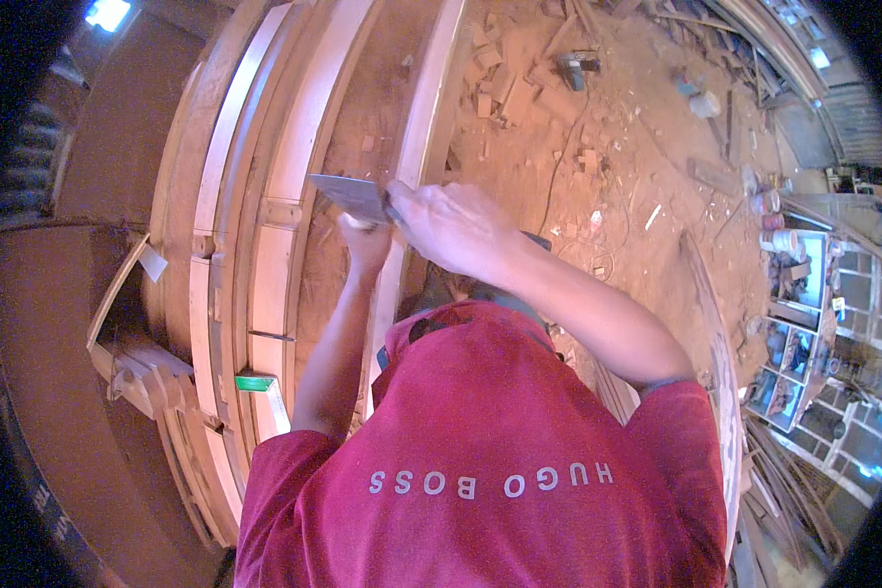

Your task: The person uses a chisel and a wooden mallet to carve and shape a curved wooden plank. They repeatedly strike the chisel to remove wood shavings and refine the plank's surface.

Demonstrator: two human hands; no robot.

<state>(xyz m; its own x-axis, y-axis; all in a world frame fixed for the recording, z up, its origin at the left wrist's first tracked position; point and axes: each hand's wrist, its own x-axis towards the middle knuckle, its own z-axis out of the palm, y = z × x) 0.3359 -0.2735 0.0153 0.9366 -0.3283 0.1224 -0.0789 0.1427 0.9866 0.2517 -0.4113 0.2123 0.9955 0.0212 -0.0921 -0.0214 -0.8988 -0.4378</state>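
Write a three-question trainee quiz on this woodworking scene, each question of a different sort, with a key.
1. True or false: both hands are up at the flat grey metal scraper blade over the pale wooden frame.
2. Multiple choice: the right hand is A) resting on the sawdust floor, B) closed around the blade's handle end, C) holding the small green block.
3. Fill in: the left hand sits just ___ the blade in the picture.

Key
1. True.
2. B; the small green block lies apart, lower on the frame, and the sawdust-covered floor lies off to the right.
3. Below; what it grips is hidden.
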